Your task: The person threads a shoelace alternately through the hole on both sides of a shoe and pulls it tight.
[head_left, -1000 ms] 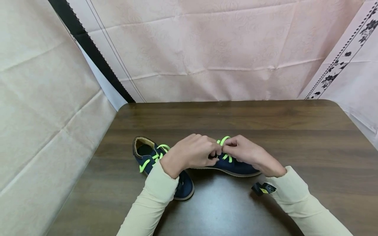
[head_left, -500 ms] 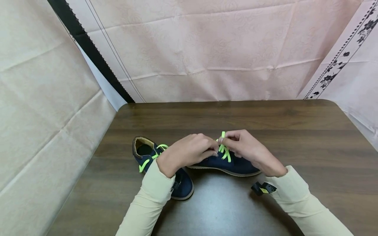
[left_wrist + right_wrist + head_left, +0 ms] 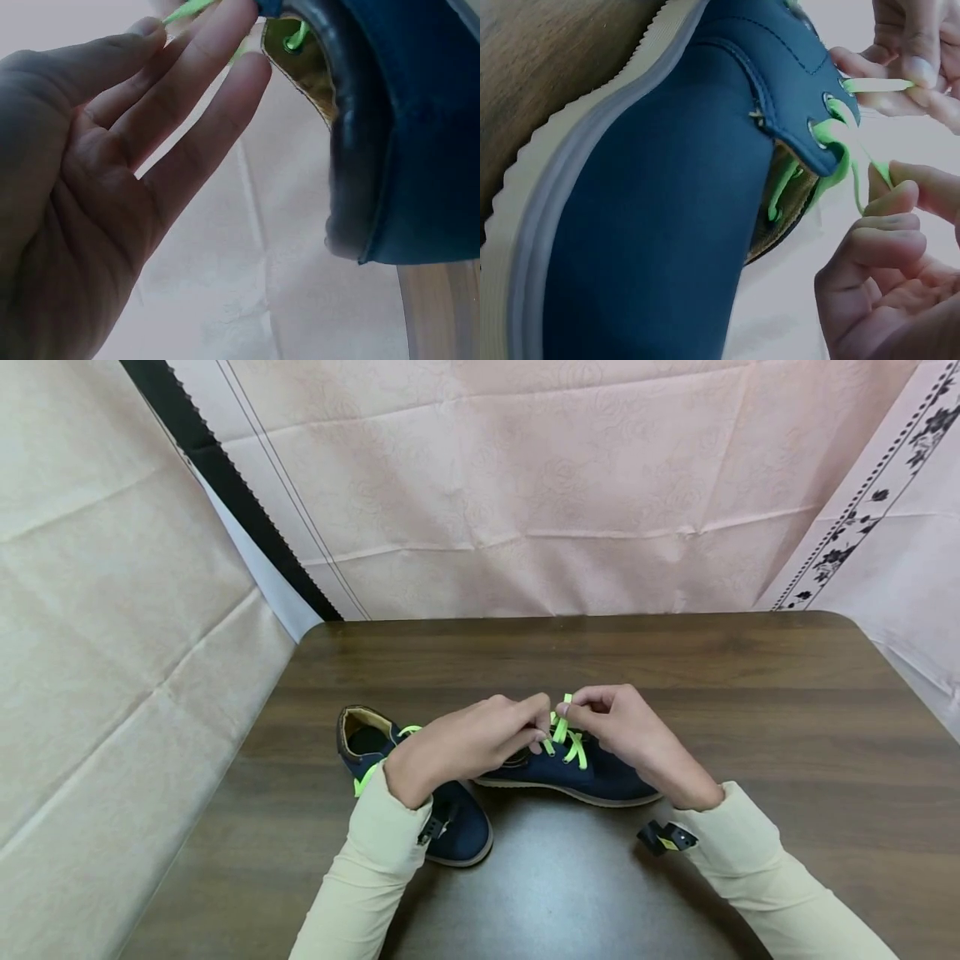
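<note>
A navy shoe (image 3: 600, 781) with neon-green laces (image 3: 576, 753) lies on the table, its toe toward the right; its side and pale ridged sole fill much of the right wrist view. Over its opening, my left hand (image 3: 480, 737) pinches a stretch of green lace between thumb and fingertips, drawn taut from an eyelet in the right wrist view. My right hand (image 3: 641, 739) holds another part of the lace (image 3: 881, 171) between thumb and index finger above the eyelets, the other fingers curled. In the left wrist view the shoe's dark padded collar (image 3: 352, 150) is beside the left hand's fingers.
A matching navy shoe (image 3: 463, 827) with green laces stands to the left, partly hidden under my left forearm. A small black device (image 3: 666, 838) sits at my right cuff. The brown wooden table (image 3: 570, 660) ends at a wall of pale cloth (image 3: 585, 485).
My left hand has shifted a little left, apart from the right one. The right hand has risen slightly, and a lace end now sticks up from its fingers.
</note>
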A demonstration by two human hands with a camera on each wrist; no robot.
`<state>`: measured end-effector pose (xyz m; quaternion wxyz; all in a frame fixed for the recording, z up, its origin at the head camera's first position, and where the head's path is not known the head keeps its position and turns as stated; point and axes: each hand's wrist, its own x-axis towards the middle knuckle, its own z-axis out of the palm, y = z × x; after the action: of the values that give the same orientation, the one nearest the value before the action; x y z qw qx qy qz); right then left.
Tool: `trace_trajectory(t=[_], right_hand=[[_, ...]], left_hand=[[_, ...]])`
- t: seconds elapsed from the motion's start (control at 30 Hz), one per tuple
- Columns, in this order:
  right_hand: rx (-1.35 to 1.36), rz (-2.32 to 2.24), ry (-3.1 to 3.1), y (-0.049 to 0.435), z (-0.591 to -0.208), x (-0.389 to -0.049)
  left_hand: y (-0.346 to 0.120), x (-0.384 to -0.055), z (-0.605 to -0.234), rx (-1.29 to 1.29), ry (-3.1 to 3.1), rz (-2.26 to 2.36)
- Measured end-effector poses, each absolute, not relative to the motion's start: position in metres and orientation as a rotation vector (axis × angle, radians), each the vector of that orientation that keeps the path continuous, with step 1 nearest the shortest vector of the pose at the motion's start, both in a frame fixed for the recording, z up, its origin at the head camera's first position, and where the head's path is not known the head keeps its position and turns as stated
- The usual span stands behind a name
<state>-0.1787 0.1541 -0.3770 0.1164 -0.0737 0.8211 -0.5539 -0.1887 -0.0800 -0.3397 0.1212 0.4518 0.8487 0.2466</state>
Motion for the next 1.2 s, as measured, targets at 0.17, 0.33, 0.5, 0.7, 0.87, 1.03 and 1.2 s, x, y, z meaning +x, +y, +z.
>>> trace_trajectory(t=[0.17,0.33,0.5,0.7,0.87,1.03,1.2], right_hand=[[-0.327,-1.469,2.549,0.155,-0.376,-0.180],[-0.412,-1.291,2.619,0.159,-0.376,-0.181],[-0.526,-1.218,2.678,0.158,-0.379,-0.180],[-0.682,-1.156,2.831,0.149,-0.386,-0.176],[-0.698,-1.161,2.905,0.147,-0.387,-0.175],[-0.649,-1.194,2.889,0.149,-0.385,-0.177],[-0.659,-1.195,2.896,0.150,-0.383,-0.177]], left_hand=[[-0.085,-0.186,-0.336,1.324,2.509,0.794],[-0.089,-0.186,-0.332,1.316,2.482,0.899],[-0.087,-0.188,-0.333,1.321,2.482,0.888],[-0.080,-0.186,-0.337,1.298,2.434,0.823],[-0.073,-0.188,-0.345,1.314,2.484,0.609],[-0.067,-0.192,-0.359,1.447,2.621,0.354],[-0.066,-0.195,-0.363,1.579,2.669,0.362]])
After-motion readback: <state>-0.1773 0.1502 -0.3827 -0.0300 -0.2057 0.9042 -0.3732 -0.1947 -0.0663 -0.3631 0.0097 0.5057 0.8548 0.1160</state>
